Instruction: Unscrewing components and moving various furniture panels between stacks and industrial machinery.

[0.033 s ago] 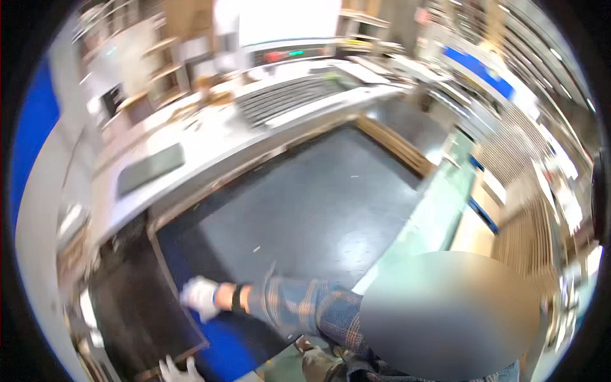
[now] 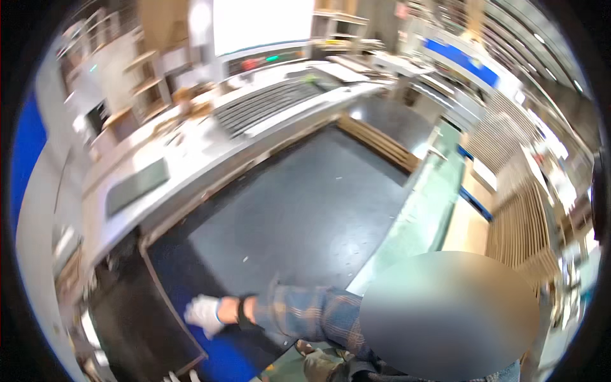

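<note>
Scanning from the left, I see the black panel (image 2: 137, 318) lying low below the grey worktop (image 2: 191, 153), its pale edge running toward the bottom rim. White glove tips, which I take for my left hand (image 2: 180, 377), just peek in there. I cannot tell whether its fingers are open or closed, and my right hand is out of view. A co-worker's gloved hand (image 2: 205, 314) rests at the panel's edge, fingers loosely curled. I judge the panel needs a steady edge grip, clear of that hand.
</note>
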`<move>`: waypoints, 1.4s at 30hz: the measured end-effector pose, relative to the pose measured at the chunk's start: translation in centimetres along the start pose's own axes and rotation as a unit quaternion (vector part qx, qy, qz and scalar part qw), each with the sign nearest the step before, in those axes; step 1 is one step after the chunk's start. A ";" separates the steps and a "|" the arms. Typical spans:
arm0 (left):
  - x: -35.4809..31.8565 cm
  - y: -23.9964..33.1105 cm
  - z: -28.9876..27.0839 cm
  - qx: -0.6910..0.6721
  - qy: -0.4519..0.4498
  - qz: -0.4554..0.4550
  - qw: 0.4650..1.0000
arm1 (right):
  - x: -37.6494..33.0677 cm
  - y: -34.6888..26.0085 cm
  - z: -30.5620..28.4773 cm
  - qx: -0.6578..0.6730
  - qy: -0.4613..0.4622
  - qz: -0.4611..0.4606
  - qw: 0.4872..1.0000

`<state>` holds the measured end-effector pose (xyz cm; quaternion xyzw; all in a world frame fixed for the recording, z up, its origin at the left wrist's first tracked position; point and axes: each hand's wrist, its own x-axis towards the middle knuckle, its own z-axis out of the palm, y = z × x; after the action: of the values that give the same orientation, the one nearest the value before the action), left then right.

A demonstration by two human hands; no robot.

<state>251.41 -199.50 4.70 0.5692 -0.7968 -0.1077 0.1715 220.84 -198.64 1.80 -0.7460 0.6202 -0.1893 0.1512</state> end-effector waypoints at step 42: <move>-29.5 97.7 39.8 -0.514 -0.300 0.007 0.804 | -99.4 16.0 -44.7 0.085 0.096 0.522 0.843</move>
<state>159.28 -140.50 -0.41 0.3314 -0.6408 -0.6655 0.1916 170.18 -103.54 24.47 -0.2737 0.9109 -0.2053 0.2305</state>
